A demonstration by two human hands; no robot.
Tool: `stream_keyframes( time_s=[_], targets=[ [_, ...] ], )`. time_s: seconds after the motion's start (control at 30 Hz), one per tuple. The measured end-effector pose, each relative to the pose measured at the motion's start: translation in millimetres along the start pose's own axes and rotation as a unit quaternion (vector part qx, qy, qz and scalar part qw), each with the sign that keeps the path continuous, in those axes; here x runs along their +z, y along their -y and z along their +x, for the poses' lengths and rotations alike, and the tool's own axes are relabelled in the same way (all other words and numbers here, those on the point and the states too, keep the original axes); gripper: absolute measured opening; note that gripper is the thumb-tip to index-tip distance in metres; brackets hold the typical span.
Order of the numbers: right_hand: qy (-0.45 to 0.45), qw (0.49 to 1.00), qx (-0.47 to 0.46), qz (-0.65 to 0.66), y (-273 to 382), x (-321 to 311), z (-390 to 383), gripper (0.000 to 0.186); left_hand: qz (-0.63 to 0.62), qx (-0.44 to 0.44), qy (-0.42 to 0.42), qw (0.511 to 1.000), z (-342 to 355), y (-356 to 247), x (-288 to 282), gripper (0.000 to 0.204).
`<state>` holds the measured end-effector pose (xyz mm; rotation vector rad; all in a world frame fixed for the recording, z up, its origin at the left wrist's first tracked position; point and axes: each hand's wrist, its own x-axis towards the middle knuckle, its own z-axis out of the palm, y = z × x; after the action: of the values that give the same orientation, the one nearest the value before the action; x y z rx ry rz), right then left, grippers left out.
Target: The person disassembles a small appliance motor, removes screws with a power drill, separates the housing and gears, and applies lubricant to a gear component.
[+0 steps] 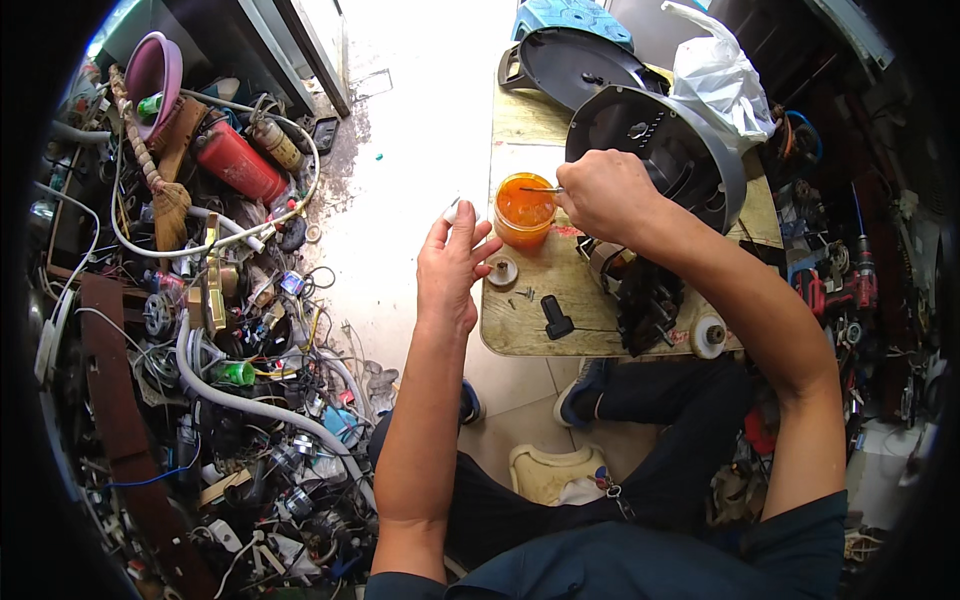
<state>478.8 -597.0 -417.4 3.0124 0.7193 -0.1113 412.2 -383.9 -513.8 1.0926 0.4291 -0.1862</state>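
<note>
My left hand (pixel 454 260) is raised left of the table, thumb and fingertips pinching a small white part (pixel 452 211); most of that part is covered. My right hand (pixel 612 192) grips a thin, dark metal tool (pixel 540 189), whose tip reaches over the mouth of an open jar of orange grease (pixel 525 222). Whether the tip touches the grease I cannot tell. Beside the jar lies a white plastic gear (pixel 501 270), with a few small screws (pixel 522 293) nearby. Under my right forearm sits a dark motor assembly (pixel 645 305), partly hidden.
A black plastic piece (pixel 556 317) and a white wheel (pixel 709 336) lie on the wooden table (pixel 520 335). Behind stand a large black housing (pixel 700 150), a round black cover (pixel 575 65) and a white plastic bag (pixel 720 85). Cables and scrap parts (pixel 290 450) heap at left.
</note>
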Motion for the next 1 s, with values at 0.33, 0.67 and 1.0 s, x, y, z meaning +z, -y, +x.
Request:
stream_keyframes(
  time_s=[0.33,0.67,1.0],
  targets=[
    [-0.001,0.999,0.025,0.039,7.7,11.7,3.4,0.03,-0.013,-0.01,0.028,0.999,3.2,-1.4,5.0,0.065],
    [0.021,0.995,0.027,0.091,6.4,12.5,0.5,0.029,-0.011,-0.017,0.032,0.999,1.9,-2.2,3.9,0.061],
    [-0.033,0.952,0.05,0.301,-3.0,-23.4,-33.0,0.032,0.119,0.218,0.003,0.969,-0.4,4.0,0.8,0.061]
  ],
)
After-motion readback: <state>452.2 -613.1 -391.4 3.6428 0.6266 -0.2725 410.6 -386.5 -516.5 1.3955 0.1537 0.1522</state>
